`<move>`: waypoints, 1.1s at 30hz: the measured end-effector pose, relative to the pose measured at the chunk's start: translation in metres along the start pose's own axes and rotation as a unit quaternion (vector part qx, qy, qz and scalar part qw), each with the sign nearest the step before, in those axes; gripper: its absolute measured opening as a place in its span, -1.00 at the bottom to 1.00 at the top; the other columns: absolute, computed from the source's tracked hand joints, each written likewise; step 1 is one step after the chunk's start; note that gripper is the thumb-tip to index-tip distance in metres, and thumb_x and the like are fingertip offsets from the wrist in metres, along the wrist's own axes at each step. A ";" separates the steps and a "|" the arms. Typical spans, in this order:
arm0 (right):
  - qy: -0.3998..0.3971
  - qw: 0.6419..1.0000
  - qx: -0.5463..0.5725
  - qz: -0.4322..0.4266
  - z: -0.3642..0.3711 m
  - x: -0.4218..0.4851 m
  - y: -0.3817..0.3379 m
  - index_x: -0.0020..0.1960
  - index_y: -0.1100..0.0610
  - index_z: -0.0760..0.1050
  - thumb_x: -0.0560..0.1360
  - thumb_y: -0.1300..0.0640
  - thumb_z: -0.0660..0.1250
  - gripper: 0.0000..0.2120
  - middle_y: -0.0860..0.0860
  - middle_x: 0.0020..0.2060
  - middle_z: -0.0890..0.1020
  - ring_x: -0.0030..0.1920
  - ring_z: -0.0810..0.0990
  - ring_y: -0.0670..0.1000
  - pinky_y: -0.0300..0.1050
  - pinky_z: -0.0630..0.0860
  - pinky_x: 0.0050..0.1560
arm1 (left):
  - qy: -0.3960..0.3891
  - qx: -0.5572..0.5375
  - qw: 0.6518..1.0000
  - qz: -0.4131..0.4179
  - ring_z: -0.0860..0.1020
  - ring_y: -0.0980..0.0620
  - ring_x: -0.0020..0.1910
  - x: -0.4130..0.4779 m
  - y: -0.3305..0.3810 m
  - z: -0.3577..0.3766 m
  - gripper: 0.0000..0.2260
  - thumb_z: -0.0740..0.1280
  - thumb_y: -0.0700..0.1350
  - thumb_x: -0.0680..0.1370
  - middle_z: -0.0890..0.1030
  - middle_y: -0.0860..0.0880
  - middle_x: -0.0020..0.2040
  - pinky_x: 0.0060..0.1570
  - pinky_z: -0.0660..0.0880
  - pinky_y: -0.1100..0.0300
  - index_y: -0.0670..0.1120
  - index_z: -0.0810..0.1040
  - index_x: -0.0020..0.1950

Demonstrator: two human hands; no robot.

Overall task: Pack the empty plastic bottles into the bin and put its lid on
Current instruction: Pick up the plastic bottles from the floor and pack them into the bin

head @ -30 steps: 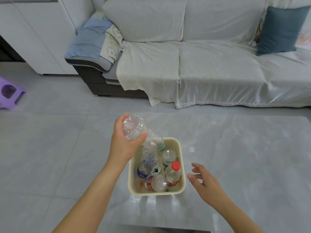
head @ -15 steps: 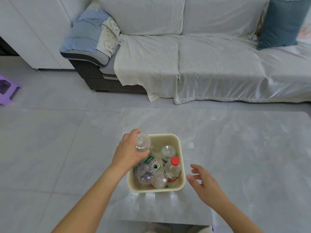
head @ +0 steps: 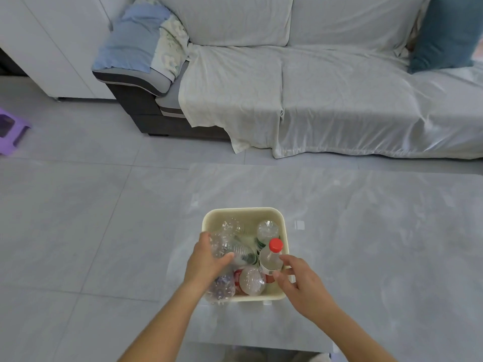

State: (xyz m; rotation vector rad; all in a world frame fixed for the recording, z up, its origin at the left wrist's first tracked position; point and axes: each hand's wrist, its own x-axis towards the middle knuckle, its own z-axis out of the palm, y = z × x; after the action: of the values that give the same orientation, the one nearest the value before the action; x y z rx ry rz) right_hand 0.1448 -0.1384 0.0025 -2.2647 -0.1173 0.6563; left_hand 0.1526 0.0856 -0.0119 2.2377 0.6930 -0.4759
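Note:
A cream square bin stands on the grey glass table and holds several empty clear plastic bottles. My left hand is over the bin's left side, shut on a clear bottle that lies tilted inside the bin. A bottle with a red cap stands upright at the bin's right side. My right hand is at the bin's front right corner, its fingertips touching the red-capped bottle. No lid is in view.
The glass table stretches to the right and towards the sofa. A purple stool stands on the tiled floor at far left. A white cabinet is at the back left.
My left hand has lowered the clear bottle from above the bin down into it. My right hand has moved left from the table to the red-capped bottle.

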 end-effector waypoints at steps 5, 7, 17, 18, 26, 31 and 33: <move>0.062 0.992 -0.082 -0.067 0.007 0.038 -0.026 0.26 0.03 0.42 0.54 0.00 0.19 -0.69 -0.07 0.06 0.49 0.03 0.52 -0.04 -0.19 0.46 0.01 | 0.093 0.011 0.996 0.008 0.54 -0.06 -0.02 -0.006 -0.003 -0.030 -0.33 0.44 0.15 0.29 0.47 -0.04 0.19 -0.11 0.42 0.13 0.05 0.27 0.32; 0.051 0.985 -0.128 -0.101 0.020 0.067 -0.039 0.22 0.06 0.47 0.55 0.02 0.16 -0.70 -0.02 0.05 0.53 0.00 0.55 0.03 -0.12 0.50 -0.01 | 0.135 0.010 0.991 0.006 0.51 -0.07 -0.07 -0.008 -0.002 -0.054 -0.33 0.46 0.10 0.28 0.43 -0.04 0.14 -0.12 0.39 0.13 0.05 0.27 0.31; -0.230 0.888 -0.387 -0.098 0.125 0.162 -0.048 0.35 0.18 0.28 0.55 0.17 0.17 -0.62 0.14 0.28 0.44 0.16 0.53 0.19 0.12 0.48 0.11 | 0.185 0.009 0.982 0.021 0.53 -0.09 -0.10 -0.011 0.015 -0.095 -0.37 0.45 0.11 0.26 0.37 0.05 0.06 -0.16 0.41 0.12 0.14 0.25 0.25; -0.227 0.887 -0.390 -0.094 0.128 0.167 -0.047 0.34 0.20 0.29 0.55 0.18 0.17 -0.63 0.16 0.26 0.46 0.14 0.54 0.20 0.12 0.49 0.10 | 0.185 0.009 0.982 0.022 0.52 -0.09 -0.10 -0.010 0.017 -0.095 -0.38 0.45 0.11 0.26 0.37 0.05 0.06 -0.16 0.42 0.12 0.15 0.25 0.24; -0.252 0.852 -0.451 -0.082 0.136 0.174 -0.042 0.45 0.22 0.11 0.54 0.22 0.14 -0.50 0.18 0.39 0.28 0.23 0.48 0.24 0.16 0.47 0.12 | 0.190 0.037 0.980 0.041 0.39 -0.01 -0.15 0.001 0.034 -0.093 -0.39 0.42 0.12 0.30 0.28 0.10 0.04 -0.18 0.35 0.15 0.14 0.23 0.26; -0.235 0.842 -0.465 -0.141 0.130 0.172 -0.007 0.50 0.16 0.01 0.52 0.26 0.17 -0.39 0.06 0.54 -0.09 0.23 0.47 0.27 0.19 0.49 0.13 | 0.163 0.060 0.984 0.039 0.46 -0.05 -0.14 -0.001 0.041 -0.086 -0.43 0.41 0.13 0.29 0.30 0.09 0.02 -0.23 0.37 0.14 0.16 0.21 0.20; -0.236 0.839 -0.471 -0.135 0.139 0.179 0.002 0.52 0.09 -0.12 0.50 0.24 0.21 -0.28 0.01 0.53 -0.19 0.26 0.45 0.26 0.24 0.45 0.16 | 0.159 0.065 0.985 0.033 0.44 -0.03 -0.17 0.000 0.041 -0.084 -0.44 0.41 0.14 0.30 0.30 0.09 0.00 -0.24 0.37 0.14 0.15 0.22 0.19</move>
State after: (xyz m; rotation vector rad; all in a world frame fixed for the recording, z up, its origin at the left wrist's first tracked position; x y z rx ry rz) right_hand 0.2309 0.0000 -0.1547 -2.8278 -1.2199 1.1613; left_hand 0.1872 0.1236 0.0656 2.4818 0.7625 -0.1335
